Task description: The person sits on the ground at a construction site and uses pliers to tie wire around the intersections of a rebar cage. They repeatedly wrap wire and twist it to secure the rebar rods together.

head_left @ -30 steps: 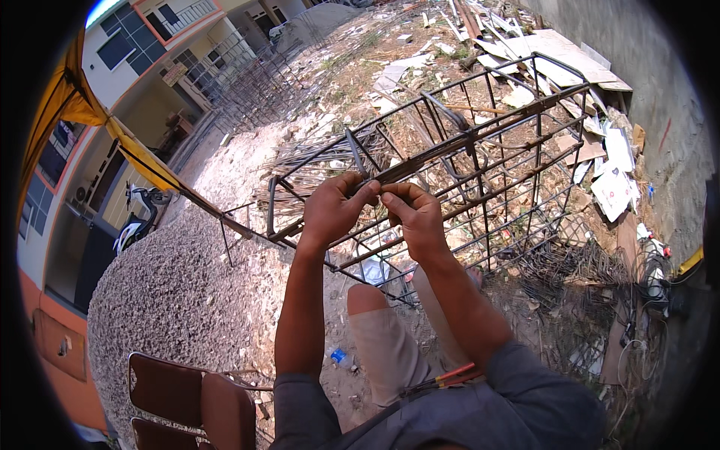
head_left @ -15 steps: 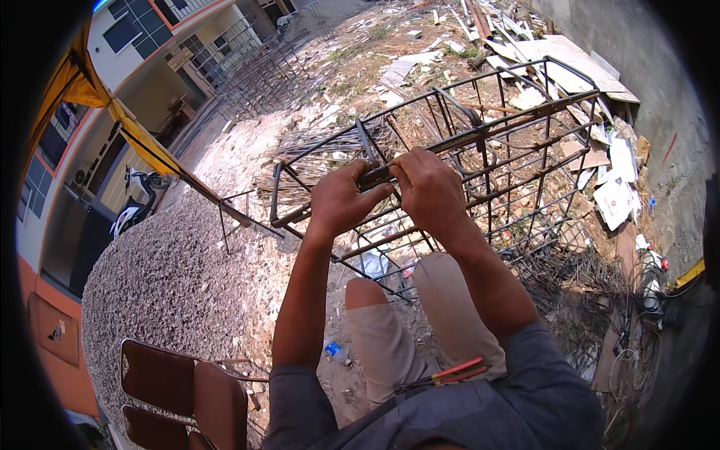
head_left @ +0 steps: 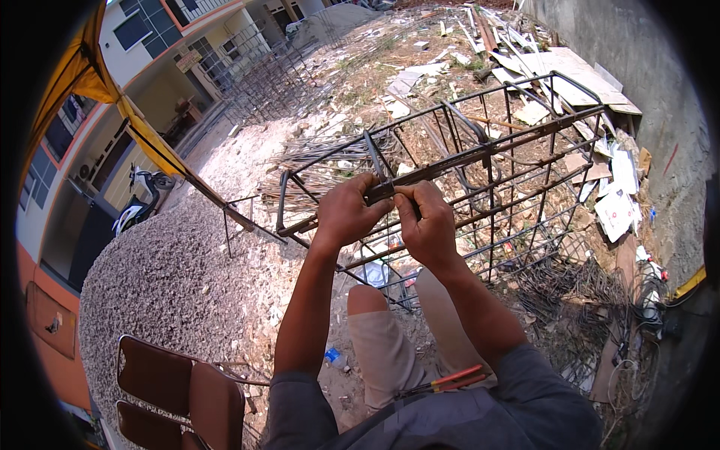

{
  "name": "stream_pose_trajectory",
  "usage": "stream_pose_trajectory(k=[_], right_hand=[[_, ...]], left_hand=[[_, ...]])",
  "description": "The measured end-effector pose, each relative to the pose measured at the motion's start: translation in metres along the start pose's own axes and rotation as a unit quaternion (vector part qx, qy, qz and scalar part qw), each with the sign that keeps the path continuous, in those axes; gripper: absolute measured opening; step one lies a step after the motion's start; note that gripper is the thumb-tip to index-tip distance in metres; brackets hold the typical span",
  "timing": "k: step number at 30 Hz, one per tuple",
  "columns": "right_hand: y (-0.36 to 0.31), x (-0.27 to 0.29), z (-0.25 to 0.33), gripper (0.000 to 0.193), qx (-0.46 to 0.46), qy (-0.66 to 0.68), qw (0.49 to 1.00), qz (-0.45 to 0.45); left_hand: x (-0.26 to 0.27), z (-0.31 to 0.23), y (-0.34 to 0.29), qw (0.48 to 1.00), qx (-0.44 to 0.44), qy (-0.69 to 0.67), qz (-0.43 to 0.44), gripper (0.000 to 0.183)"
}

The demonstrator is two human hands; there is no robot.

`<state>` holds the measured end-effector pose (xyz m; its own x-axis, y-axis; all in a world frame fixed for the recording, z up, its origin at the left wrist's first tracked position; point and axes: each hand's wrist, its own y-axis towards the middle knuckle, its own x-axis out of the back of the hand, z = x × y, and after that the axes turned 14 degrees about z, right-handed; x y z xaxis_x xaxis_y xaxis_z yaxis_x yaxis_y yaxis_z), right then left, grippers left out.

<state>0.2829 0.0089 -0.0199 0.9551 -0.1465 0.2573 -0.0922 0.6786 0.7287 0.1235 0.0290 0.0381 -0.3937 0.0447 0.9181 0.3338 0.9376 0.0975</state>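
A long steel rebar cage (head_left: 489, 147), with stirrups bent round its bars, stands across the space before my knees. My left hand (head_left: 346, 211) is closed round its near top bar, close to a stirrup (head_left: 373, 156). Just right of it, my right hand (head_left: 429, 225) is pinched, thumb against curled fingers, at the near side of the same bar. Whatever lies in that pinch is too small to make out. Pincers with red handles (head_left: 457, 377) rest across my lap.
A grey gravel heap (head_left: 165, 292) rises at left beside brown chairs (head_left: 214, 397). Loose rods (head_left: 330, 161) lie behind the cage. Tangled wire (head_left: 566, 289) and broken boards (head_left: 570, 79) lie along the right wall (head_left: 664, 112). A yellow canopy (head_left: 139, 139) hangs far left.
My right hand has come down from over the bar to its near side, its fingers now pinched. My left hand stays on the bar. The whole view has shifted slightly.
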Motion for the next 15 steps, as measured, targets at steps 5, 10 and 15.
stream_pose_trajectory(k=[5, 10, 15], right_hand=[[-0.014, -0.022, -0.022, 0.014, 0.05, 0.017, 0.996, -0.075], [-0.015, -0.035, -0.026, 0.018, 0.079, -0.021, 0.99, -0.113], [-0.021, -0.045, -0.032, 0.018, 0.041, 0.037, 0.984, -0.169]], left_hand=[[-0.001, -0.004, 0.002, 1.0, -0.01, -0.009, 0.012, 0.039], [0.001, 0.018, 0.007, 0.995, -0.024, -0.087, 0.039, 0.044], [0.0, 0.01, 0.011, 0.98, -0.016, -0.183, 0.073, 0.035]])
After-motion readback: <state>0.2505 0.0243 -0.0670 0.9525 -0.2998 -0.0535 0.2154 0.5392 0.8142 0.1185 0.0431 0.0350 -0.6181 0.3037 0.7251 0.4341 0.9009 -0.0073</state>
